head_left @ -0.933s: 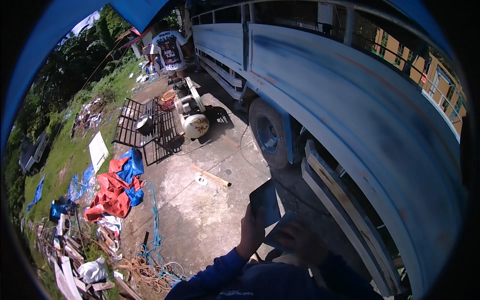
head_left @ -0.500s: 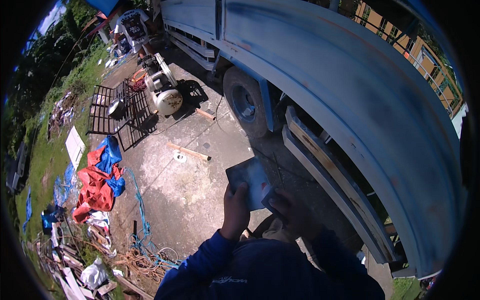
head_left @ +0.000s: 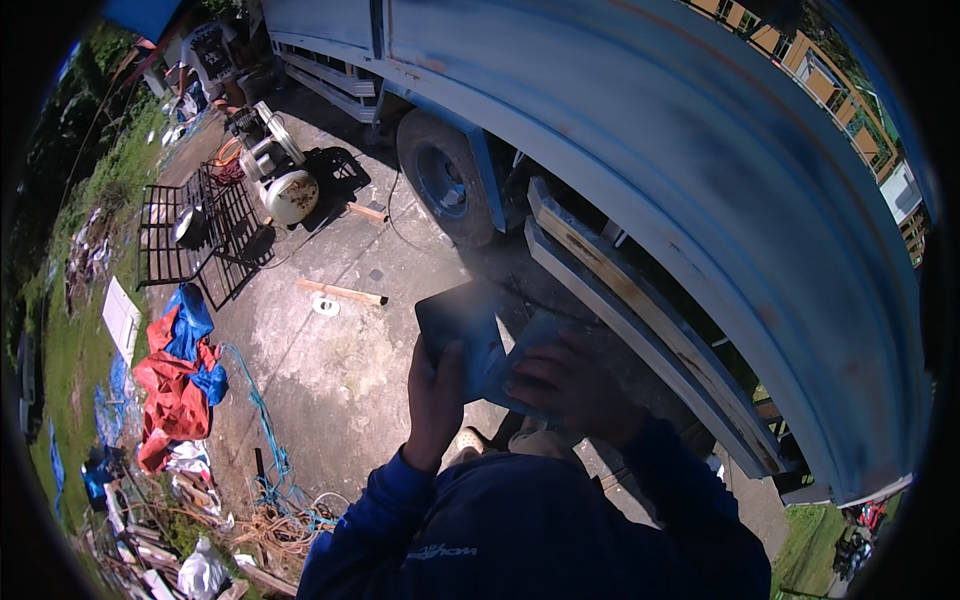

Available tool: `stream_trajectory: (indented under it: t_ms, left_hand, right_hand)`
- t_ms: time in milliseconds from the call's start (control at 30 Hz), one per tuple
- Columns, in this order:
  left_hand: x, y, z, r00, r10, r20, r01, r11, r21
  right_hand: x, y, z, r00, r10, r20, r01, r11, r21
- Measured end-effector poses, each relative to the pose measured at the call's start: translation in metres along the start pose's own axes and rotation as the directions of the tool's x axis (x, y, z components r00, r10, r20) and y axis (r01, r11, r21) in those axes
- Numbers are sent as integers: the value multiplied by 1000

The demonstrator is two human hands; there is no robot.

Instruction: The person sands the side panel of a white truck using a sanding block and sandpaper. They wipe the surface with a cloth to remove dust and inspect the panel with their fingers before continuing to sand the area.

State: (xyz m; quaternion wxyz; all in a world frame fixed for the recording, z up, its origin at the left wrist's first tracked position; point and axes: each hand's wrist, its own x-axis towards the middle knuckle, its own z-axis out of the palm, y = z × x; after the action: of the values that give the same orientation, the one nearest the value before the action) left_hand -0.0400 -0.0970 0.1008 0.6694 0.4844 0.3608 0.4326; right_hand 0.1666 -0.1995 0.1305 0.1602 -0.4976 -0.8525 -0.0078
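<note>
Just in front of the person's torso, over sunlit concrete point(head_left: 350, 365), two flat pieces are held at waist height. One is a thin dark panel point(head_left: 452, 318) with straight edges and a rounded corner; its face is nearly black toward the left, with a hazy bluish-grey bloom toward the right. The second, a bluish flat piece point(head_left: 528, 340), lies close at its right; whether the two are joined cannot be told. The left hand point(head_left: 437, 392) is clamped on the dark panel, thumb laid across its face. The right hand point(head_left: 568, 388) lies over the bluish piece, fingers bent and slightly parted; shade hides whether they grip it.

Counted around them: one blue-grey truck body point(head_left: 620, 90) with one wheel point(head_left: 442, 175) in sight, and two long beams point(head_left: 590, 238) alongside. Farther off stand one air compressor point(head_left: 291, 196) with a rust-spotted pale tank and one black metal rack point(head_left: 168, 250) bearing a single pot point(head_left: 188, 226). Two wooden sticks point(head_left: 343, 292) lie on the ground, the nearer beside one white ring point(head_left: 317, 306). Red and blue tarpaulin point(head_left: 172, 390) is heaped at left.

Pale lettering crosses the person's dark blue shirt point(head_left: 540, 520); another person point(head_left: 208, 50) beyond the compressor wears a light shirt with dark print.
</note>
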Motion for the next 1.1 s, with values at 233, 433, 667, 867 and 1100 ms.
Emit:
stream_trajectory:
  t_ms: [233,433,667,867,1100]
  left_hand:
    - [1,-4,19,991,49,123,-62,992,108]
    - [3,-3,32,980,189,-54,-185,979,82]
    - [5,-9,36,978,-209,-14,190,912,-363]
    - [-3,-6,25,978,-207,-7,195,930,-313]
    - [-4,-1,25,999,-44,-9,44,998,-47]
  right_hand:
    - [-3,3,-4,996,87,-23,-86,995,40]
    - [-36,-7,30,994,80,69,-92,978,187]
    - [-10,-26,-2,898,433,-76,-323,767,554]
    - [-39,27,-3,946,312,-94,-299,945,131]
    - [-30,15,-20,995,92,-49,-97,991,-93]
